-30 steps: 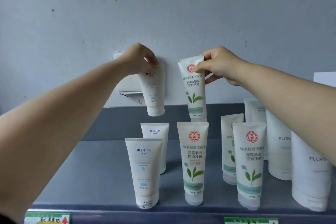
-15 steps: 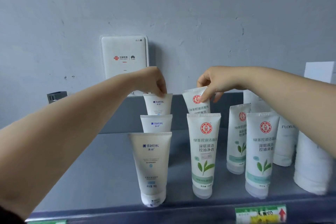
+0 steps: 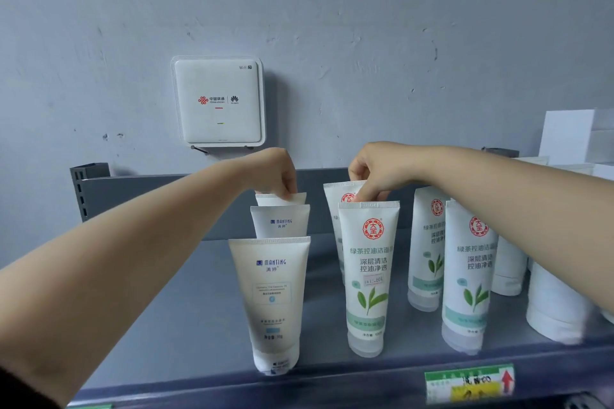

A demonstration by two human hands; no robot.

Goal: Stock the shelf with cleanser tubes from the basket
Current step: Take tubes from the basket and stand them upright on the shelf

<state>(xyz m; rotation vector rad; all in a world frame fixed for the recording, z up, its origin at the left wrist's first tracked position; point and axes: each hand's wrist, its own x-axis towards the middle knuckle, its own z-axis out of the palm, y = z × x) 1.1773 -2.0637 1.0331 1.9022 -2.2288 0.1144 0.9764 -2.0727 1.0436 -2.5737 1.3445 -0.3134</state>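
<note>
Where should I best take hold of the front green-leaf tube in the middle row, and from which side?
Pinch the flat crimped top edge of the front green-leaf tube from above. It stands upright on its cap, and that seam is thin, while neighbouring tubes stand close behind and beside it.

White Manting tube point(image 3: 270, 299) with blue lettering; white Dabao tube point(image 3: 368, 272) with red seal, green leaves; grey shelf point(image 3: 186, 319); green-yellow price tag point(image 3: 469, 385).
</note>
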